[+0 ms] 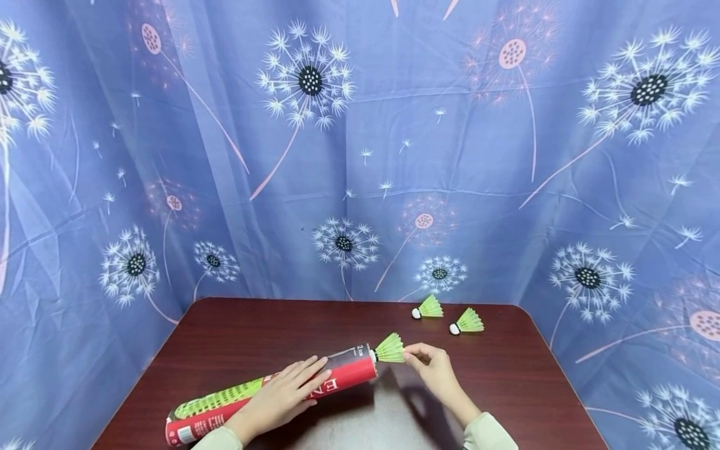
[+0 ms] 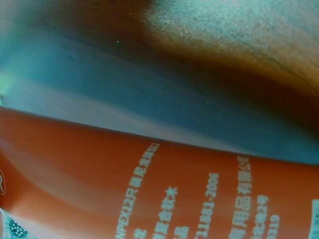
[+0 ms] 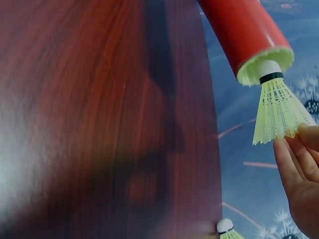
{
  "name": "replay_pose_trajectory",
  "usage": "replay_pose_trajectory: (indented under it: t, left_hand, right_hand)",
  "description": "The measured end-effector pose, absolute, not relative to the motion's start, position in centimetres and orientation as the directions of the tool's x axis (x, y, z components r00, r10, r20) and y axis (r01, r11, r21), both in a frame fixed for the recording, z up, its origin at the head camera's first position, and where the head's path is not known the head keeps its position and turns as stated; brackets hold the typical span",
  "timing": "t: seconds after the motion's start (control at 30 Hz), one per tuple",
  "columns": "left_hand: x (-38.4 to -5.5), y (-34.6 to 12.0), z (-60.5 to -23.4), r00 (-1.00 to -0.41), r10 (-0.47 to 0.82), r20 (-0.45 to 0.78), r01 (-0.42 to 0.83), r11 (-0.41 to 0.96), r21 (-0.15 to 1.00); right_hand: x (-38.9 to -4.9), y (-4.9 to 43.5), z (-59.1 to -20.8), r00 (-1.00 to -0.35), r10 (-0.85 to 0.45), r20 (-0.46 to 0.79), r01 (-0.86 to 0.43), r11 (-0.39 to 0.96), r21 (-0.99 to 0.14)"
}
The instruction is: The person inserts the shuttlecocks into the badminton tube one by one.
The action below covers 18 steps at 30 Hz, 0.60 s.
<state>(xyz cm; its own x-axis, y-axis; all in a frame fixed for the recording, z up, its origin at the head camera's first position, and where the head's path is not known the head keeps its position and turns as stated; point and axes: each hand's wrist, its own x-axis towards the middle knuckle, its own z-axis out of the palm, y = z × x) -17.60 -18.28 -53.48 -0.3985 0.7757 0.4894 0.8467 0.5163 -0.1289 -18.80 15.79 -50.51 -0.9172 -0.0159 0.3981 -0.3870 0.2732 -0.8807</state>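
Observation:
A long red, black and green shuttlecock tube lies aslant across the near left of the table, its mouth towards the right. My left hand holds it around the middle, fingers over the top and thumb on the near side. My right hand pinches the skirt rim of a yellow-green shuttlecock between thumb and fingers. In the right wrist view, that shuttlecock has its white cork at the tube's mouth, skirt outside. The left wrist view shows printed white lettering on the tube; no fingers are plain there.
Two more yellow-green shuttlecocks, one and another, lie near the far right edge of the dark red-brown table. A blue curtain with dandelion prints hangs behind and at both sides.

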Motion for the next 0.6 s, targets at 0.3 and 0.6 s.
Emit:
replay_pose_trajectory:
  t: [0.3, 0.6]
  left_hand:
    - [-17.6, -18.2, -53.4, -0.39, 0.777, 0.495, 0.85, 0.51, -0.132]
    - [-17.6, -18.4, -53.4, -0.377, 0.775, 0.507, 0.849, 0.507, -0.145]
  right_hand:
    - [-19.1, 14.9, -52.1, -0.903, -0.078, 0.423, -0.43, 0.204, -0.88]
    - [-17.9, 13.5, -50.7, -0.916, -0.094, 0.39, -0.401, 0.225, -0.888]
